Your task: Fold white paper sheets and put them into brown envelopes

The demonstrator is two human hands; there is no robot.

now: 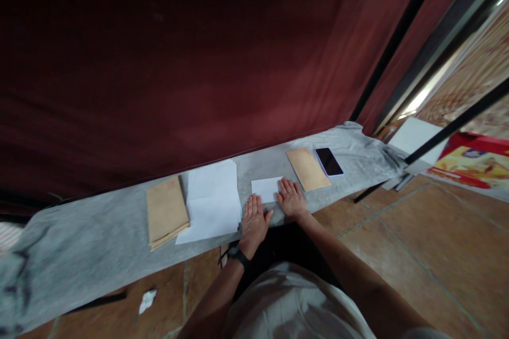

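Note:
A small folded white sheet of paper lies on the grey cloth-covered table in front of me. My left hand rests flat at its near left corner, fingers stretched out. Over its right end lies my right hand, also flat with the fingers extended. To the left of my hands is a stack of larger white sheets, with a pile of brown envelopes beside it. A single brown envelope lies just right of my right hand.
A phone lies right of the single envelope. A dark red curtain hangs along the table's far edge. At the right are black poles and a red and yellow box. A crumpled white scrap is on the tiled floor.

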